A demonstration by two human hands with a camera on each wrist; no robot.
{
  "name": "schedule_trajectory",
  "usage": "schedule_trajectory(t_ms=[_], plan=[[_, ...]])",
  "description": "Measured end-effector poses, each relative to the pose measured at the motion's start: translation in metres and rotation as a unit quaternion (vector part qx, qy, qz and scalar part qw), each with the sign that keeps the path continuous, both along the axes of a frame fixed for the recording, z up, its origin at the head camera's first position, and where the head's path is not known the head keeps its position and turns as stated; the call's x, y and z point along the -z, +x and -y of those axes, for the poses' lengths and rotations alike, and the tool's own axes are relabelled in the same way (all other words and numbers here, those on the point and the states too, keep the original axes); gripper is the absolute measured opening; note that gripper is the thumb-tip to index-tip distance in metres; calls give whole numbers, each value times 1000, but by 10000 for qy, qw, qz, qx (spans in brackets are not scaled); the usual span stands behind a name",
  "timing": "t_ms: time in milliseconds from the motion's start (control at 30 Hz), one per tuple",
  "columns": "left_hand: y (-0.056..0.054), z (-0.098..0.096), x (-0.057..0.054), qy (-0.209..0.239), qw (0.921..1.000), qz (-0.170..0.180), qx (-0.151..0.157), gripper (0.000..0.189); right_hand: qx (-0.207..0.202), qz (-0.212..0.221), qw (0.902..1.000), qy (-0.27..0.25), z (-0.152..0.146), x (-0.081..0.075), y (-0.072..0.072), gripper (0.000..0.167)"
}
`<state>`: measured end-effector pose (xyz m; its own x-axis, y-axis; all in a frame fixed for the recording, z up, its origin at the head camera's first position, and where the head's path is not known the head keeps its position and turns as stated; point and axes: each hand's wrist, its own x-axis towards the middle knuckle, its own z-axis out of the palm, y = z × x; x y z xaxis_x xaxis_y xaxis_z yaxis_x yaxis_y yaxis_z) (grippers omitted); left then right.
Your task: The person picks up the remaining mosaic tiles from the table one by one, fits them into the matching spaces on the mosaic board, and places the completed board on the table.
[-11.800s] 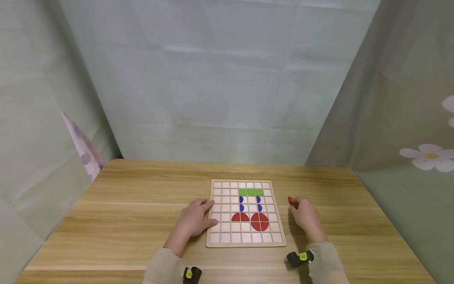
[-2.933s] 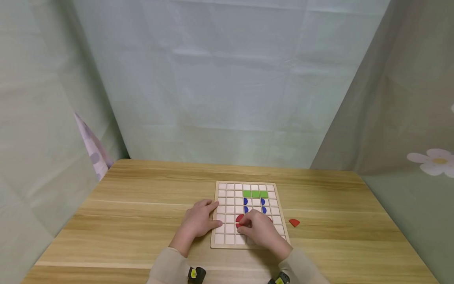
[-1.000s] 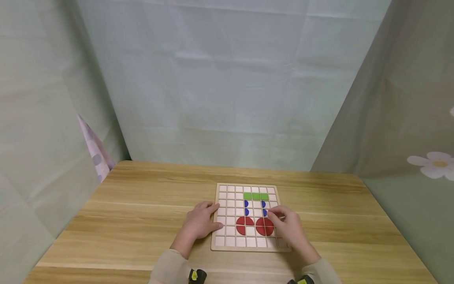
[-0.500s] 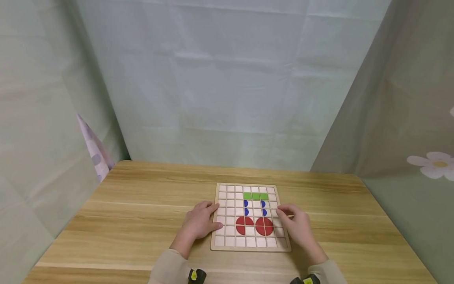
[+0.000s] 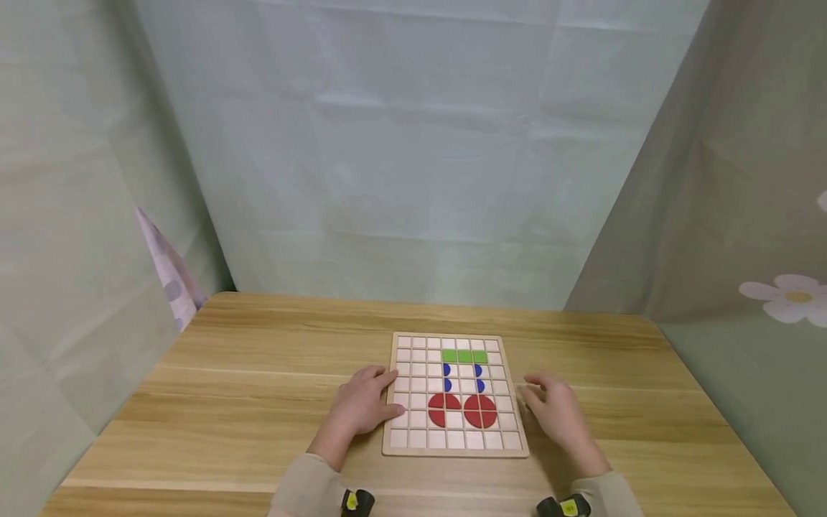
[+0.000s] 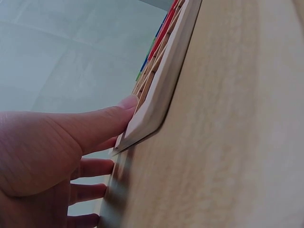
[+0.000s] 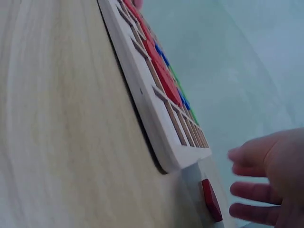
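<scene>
A wooden grid board (image 5: 455,452) lies on the table, bearing green squares (image 5: 464,356), blue half-discs (image 5: 480,385) and red quarter-disc pieces. Three red quarters (image 5: 437,417) sit together on the left; a full red disc (image 5: 481,411) sits to their right. My left hand (image 5: 362,406) rests at the board's left side, thumb on its rim (image 6: 152,102) and fingers spread. Just off the board's right edge, my right hand (image 5: 558,413) hovers with relaxed fingers and holds nothing. Beside it in the right wrist view, a loose red quarter-disc (image 7: 211,200) lies on the table; the head view hides it.
The wood-grain table (image 5: 258,402) runs out around the board on all sides. Light fabric curtains (image 5: 400,143) hang behind and at both sides. A dark wrist camera (image 5: 357,502) is strapped at the left sleeve, another (image 5: 563,506) at the right.
The left red shape has grown from a half-disc to three quarters since the oldest frame. During the last second my right hand has moved right, off the board. My left hand stays in place.
</scene>
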<state>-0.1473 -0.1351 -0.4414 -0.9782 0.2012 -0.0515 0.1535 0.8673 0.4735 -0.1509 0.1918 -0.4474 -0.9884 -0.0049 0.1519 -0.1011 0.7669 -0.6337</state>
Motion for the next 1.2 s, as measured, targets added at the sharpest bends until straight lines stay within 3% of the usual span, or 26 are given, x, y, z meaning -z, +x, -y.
schedule_trajectory(t_ms=[167,367,867,1200], plan=[[0,0,0,-29,10000,1,8,62,-24,54,9980,626,-3,1,2,27],[0,-1,0,-32,10000,35,-3,62,-12,166,9962,858,-3,0,5,16],[-1,0,1,-42,10000,30,-11,62,-131,688,9949,725,-8,-6,4,10],[-2,1,3,3,10000,56,-30,63,-42,1102,9920,607,-12,-10,5,16]])
